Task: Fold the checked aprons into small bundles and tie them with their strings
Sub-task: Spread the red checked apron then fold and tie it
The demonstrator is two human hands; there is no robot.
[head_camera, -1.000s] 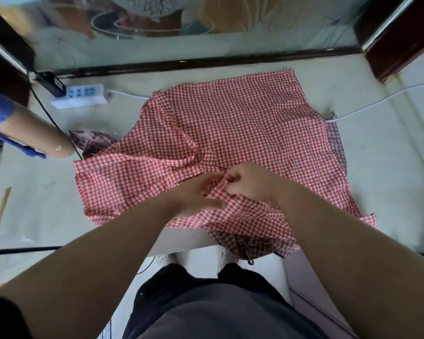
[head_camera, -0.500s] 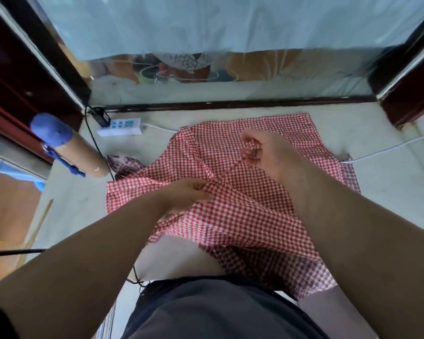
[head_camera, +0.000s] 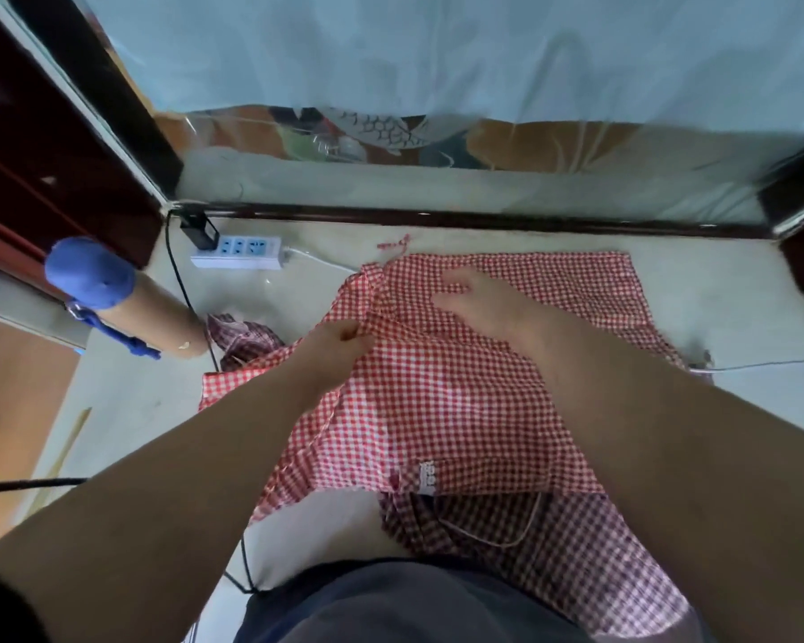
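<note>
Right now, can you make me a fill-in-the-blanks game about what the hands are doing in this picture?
The left hand pinches a fold of the ____ checked apron.
The right hand lies flat on it with its ____ spread.
The sockets on the white power strip are coloured ____.
Missing words: red, fingers, blue.

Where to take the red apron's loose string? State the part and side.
Probably pinch the string at its free end, which lies flat on the bare table beyond the red apron. Come from above with the right hand, flat on the cloth nearest it; the left hand pinches a fold.
</note>
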